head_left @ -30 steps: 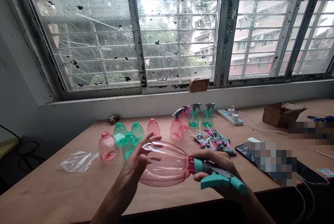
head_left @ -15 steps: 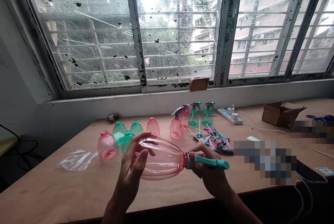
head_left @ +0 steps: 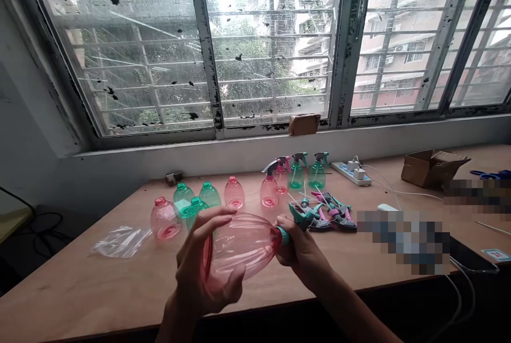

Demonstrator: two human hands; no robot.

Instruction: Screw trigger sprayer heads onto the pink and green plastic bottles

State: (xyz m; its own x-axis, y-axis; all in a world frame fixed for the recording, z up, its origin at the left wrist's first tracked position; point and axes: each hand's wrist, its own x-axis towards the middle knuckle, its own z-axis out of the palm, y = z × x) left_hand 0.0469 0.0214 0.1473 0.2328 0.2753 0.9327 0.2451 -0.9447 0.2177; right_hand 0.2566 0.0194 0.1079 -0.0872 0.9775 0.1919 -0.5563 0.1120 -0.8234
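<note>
L hand (head_left: 195, 274): fingers wrapped round base of translucent pink, ribbed plastic bottle (head_left: 245, 242), prob. to stop it turning. R hand (head_left: 297, 247): fingers clasped round teal plastic spray head (head_left: 305, 216) at neck, prob. for leverage. Bottle's approx. sideways, above wood-brown tabletop (head_left: 99, 300).

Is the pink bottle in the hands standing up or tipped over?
Tipped over: the pink bottle is held sideways, base by the left hand, neck toward the right hand and teal sprayer.
</note>
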